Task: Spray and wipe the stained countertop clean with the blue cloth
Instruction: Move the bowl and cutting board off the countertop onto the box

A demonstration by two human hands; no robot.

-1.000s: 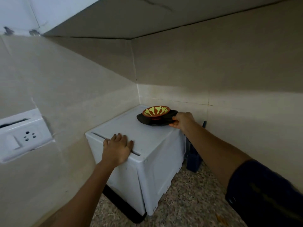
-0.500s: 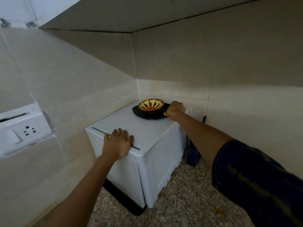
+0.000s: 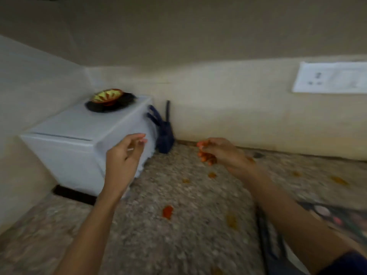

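We are holding nothing: left hand (image 3: pixel 124 155) and right hand (image 3: pixel 220 153) are hovering loosely curled over the stained counter (image 3: pixel 158 235); no blue cloth showing, and our orange-smeared fingertips (image 3: pixel 206 157) are risking fresh stains.

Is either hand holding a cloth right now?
No, the left hand and right hand both hang loosely curled and hold nothing above the stained countertop.

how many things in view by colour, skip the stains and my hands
White: 2, appliance and wall socket plate
Black: 1, plate on the appliance
Orange and yellow: 1, patterned bowl on the plate
Dark blue: 1, object beside the appliance, too blurred to name
Total: 5
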